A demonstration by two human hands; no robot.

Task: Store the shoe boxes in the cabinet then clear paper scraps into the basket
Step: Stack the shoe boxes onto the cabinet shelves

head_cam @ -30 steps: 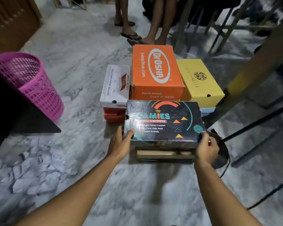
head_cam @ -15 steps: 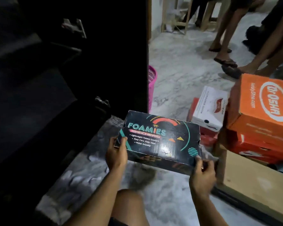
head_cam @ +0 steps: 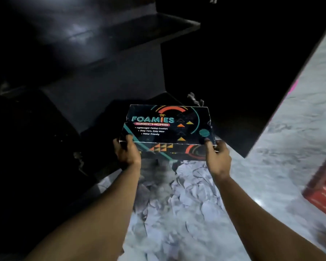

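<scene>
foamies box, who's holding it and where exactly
Both hands hold the black Foamies shoe box: left hand at its near left corner, right hand at its near right corner.

The floor (head_cam: pixel 294 129) is white marble with grey veining and occupies the right and lower part of the view. Its surface shows blurred bright reflections near the right edge. A shadow falls on the floor at centre.
</scene>
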